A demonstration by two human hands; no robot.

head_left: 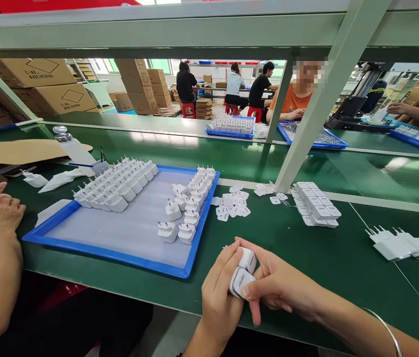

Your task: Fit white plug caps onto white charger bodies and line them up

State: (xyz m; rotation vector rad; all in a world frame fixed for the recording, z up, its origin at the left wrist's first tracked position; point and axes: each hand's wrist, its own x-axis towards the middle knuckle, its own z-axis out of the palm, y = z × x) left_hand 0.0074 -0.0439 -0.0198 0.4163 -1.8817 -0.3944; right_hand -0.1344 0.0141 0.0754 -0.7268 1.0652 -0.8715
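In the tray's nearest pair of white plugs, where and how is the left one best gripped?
Grip the left plug by its white body, below the raised prongs, probably coming from the left: bare tray lies there, while the right plug stands near its other side.

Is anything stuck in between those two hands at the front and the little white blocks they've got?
No, nothing visible is in the way. The left hand wraps around the white blocks from one side, and the right hand presses its thumb straight onto the lower one.
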